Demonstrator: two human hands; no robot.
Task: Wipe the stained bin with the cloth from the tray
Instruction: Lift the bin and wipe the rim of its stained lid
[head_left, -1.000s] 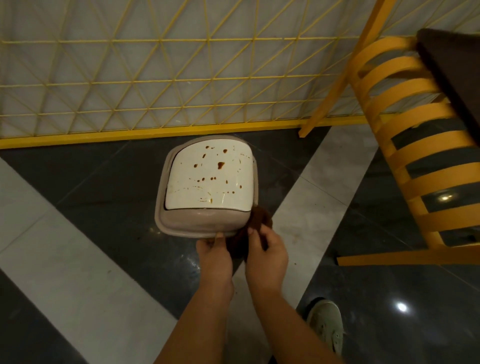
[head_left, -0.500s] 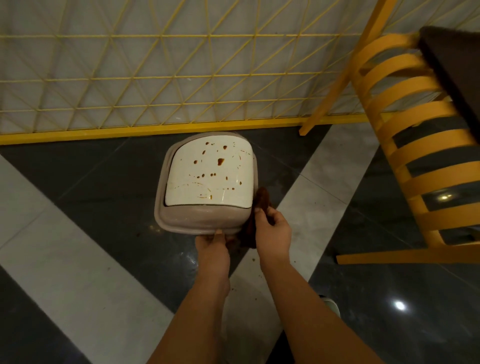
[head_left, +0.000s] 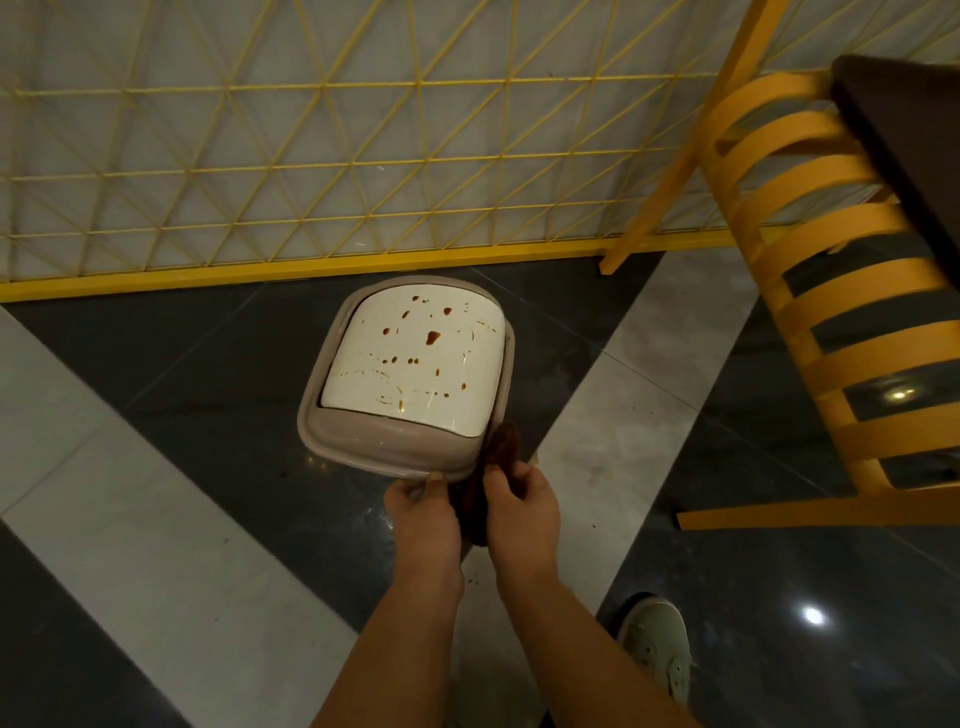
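Our left hand (head_left: 423, 512) pinches the light, slick bin (head_left: 410, 374) rim at 6 o'clock; our right hand (head_left: 522, 512) clutches the soft cloth (head_left: 501, 447).

Both bare forearms reach forward and down from the bottom edge, close together and nearly parallel. The left hand (head_left: 422, 512) is knuckles-up, its fingers (head_left: 435, 479) curled onto the bin's (head_left: 395, 447) near rim. Just beside it, the right hand (head_left: 522, 512) is closed around a dark brown cloth (head_left: 500, 448), fingers wrapped over the fabric.
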